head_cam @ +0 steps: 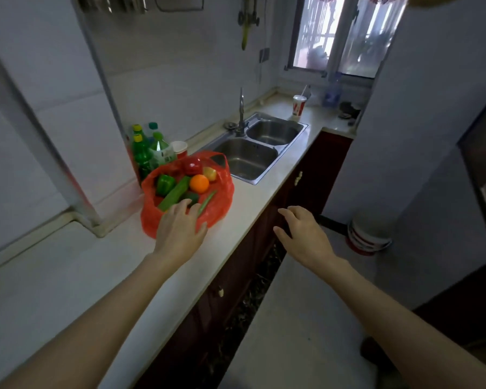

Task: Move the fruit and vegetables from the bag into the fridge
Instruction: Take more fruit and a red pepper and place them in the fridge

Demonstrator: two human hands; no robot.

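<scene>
A red plastic bag (pixel 222 192) lies open on the white countertop (pixel 68 276). Inside it I see a green bell pepper (pixel 164 183), a long cucumber (pixel 174 193), an orange (pixel 199 183), a red pepper or tomato (pixel 192 165), a yellowish fruit (pixel 210 173) and a thin green bean or chilli (pixel 206 203). My left hand (pixel 180 228) hovers over the bag's near edge, fingers spread, its tips by the cucumber's near end, holding nothing. My right hand (pixel 303 234) floats open beyond the counter's front edge, right of the bag.
Green soda bottles (pixel 145 153) and a paper cup (pixel 179 148) stand behind the bag against the wall. A double steel sink (pixel 250 158) with a tap lies further along. A red-white cup (pixel 298 105) stands near the window. A white bucket (pixel 369 234) stands on the floor.
</scene>
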